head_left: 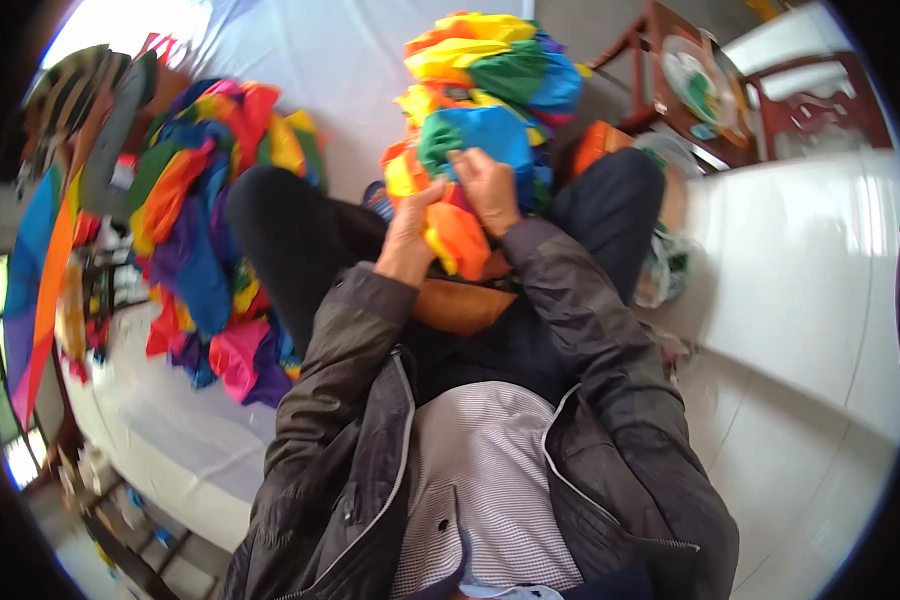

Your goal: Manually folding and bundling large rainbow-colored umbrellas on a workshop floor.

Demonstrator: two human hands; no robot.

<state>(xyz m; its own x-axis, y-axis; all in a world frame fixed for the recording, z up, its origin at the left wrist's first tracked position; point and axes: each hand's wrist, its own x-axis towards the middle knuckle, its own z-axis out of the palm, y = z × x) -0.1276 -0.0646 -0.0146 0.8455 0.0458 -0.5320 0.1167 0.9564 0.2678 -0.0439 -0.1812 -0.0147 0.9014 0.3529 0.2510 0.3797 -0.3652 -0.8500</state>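
Bunched rainbow-coloured fabric (455,240) lies between my hands, over my lap and between my raised knees. My left hand (410,232) is closed on its left edge, thumb pointing up along an orange and yellow part. Higher and to the right, my right hand (488,188) pinches the cloth near a green and blue part, its fingers bent. Beyond them the fabric runs into a tall heap of the same colours (495,65). Under the cloth sits a brown piece (465,305) that I cannot identify. The exact spot under my fingertips is blurred.
A big pile of rainbow fabric (205,210) lies left of my knee on a pale sheet (355,50). Wooden chairs (820,100) stand at the far right, one bearing clear plastic. An orange box (598,145) and a plastic bag (662,272) are beside my right knee.
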